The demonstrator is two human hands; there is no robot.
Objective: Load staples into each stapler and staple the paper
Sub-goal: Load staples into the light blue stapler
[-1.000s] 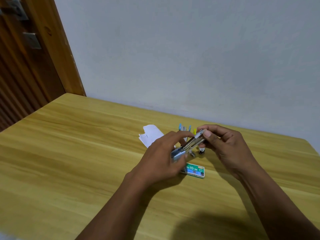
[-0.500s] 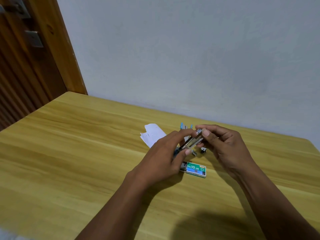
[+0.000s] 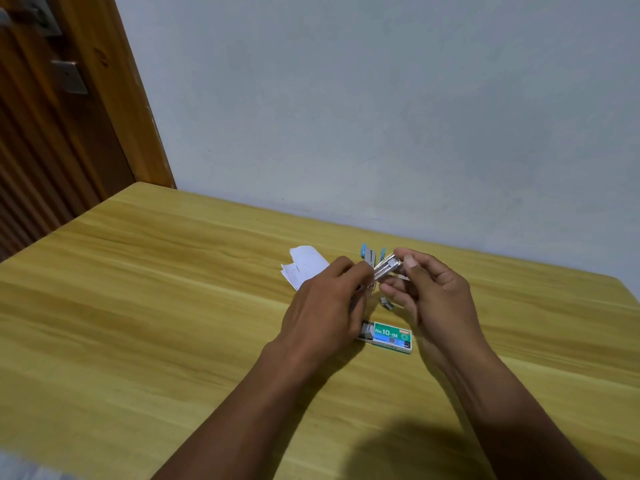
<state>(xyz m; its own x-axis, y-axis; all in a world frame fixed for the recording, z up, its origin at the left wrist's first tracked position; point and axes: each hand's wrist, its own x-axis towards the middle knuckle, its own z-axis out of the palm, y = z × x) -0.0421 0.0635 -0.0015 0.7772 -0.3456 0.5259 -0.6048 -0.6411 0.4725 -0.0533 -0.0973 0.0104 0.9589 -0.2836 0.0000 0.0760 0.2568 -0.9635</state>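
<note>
Where it gapes leftward, staples inside the green staple box.

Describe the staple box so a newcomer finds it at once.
On the light wooden table, look just nearer the camera than the left hand and right hand holding a metal stapler. A small flat green-and-blue cardboard box lies there. Unlike the white paper sheets behind, it bears the print No.10-1M.

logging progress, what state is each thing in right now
stapler: off the table, held by both hands
left hand: grips its near end
right hand: pinches its far end
staple box: on table, tray slid partly out
paper: lying on table, not held
blue stapler: on table, not held
</note>
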